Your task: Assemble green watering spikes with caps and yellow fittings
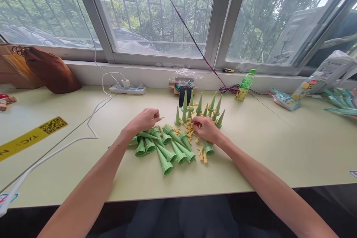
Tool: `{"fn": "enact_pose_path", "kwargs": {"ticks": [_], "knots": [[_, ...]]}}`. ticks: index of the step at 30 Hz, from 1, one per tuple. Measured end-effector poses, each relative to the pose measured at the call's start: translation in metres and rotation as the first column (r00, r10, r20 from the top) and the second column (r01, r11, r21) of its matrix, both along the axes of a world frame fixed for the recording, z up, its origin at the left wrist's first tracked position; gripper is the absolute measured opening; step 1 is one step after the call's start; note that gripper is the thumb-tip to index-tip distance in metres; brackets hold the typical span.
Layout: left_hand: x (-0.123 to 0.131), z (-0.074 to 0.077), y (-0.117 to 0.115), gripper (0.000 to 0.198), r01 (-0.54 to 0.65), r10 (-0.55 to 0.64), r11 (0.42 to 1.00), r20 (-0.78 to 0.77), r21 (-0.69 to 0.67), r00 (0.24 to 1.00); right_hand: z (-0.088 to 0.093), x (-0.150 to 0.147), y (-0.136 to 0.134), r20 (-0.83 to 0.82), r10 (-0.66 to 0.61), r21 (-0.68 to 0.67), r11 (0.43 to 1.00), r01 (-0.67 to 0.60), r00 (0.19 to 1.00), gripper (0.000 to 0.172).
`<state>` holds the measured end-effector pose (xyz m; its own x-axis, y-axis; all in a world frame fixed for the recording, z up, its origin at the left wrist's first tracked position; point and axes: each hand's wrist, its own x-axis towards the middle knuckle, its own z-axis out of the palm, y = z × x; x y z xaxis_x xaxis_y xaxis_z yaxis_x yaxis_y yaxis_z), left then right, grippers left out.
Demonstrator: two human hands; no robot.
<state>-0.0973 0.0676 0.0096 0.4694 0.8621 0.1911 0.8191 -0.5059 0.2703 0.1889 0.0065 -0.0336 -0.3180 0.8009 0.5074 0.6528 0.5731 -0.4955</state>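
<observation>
My left hand (146, 119) is closed in a pinch above the left side of a heap of green plastic cones (164, 165). A thin pale tip (162, 118) sticks out from its fingers; the rest of that piece is hidden. Bent down over a pile of small yellow plastic valves (189, 131), my right hand (205, 128) has its fingertips pressed together among them; what they grip is hidden. Behind it, several green cones (199, 105) stand point up, some with yellow valves fitted at their sides. One cone (209, 148) lies below my right wrist beside loose valves (203, 155).
A black phone-like object (184, 96) leans behind the standing cones. Farther back are a power strip (128, 89), a green-capped bottle (245, 84) and a brown pouch (52, 70). A white cable (92, 128) crosses the table's left side. Packaged items (284, 99) lie right.
</observation>
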Motion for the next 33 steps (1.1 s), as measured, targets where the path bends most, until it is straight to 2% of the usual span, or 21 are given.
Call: {"fn": "enact_pose_path", "kwargs": {"ticks": [5,9,17,25,33], "knots": [[0.005,0.003,-0.003,0.019,-0.040,0.003,0.978,0.175,0.206,0.984,0.000,0.000,-0.001,-0.028,-0.011,0.032,0.999,0.012,1.000,0.015],[0.012,0.009,-0.010,0.017,-0.094,-0.025,0.941,0.345,0.325,0.938,0.000,-0.001,-0.002,-0.006,-0.025,0.029,0.999,0.025,1.000,0.015],[0.023,0.010,-0.019,0.015,-0.043,-0.098,0.953,0.441,0.299,0.892,-0.002,0.000,-0.001,0.065,-0.019,-0.002,1.000,0.019,0.998,0.020],[0.033,0.006,-0.026,0.017,-0.016,-0.136,0.960,0.516,0.280,0.846,0.003,0.001,-0.003,0.115,-0.080,-0.021,0.996,0.083,0.990,0.015],[0.057,-0.002,-0.042,0.016,0.156,-0.254,0.962,0.516,0.225,0.818,0.005,0.000,-0.005,0.162,-0.107,-0.015,0.994,0.111,0.981,0.011]]}}
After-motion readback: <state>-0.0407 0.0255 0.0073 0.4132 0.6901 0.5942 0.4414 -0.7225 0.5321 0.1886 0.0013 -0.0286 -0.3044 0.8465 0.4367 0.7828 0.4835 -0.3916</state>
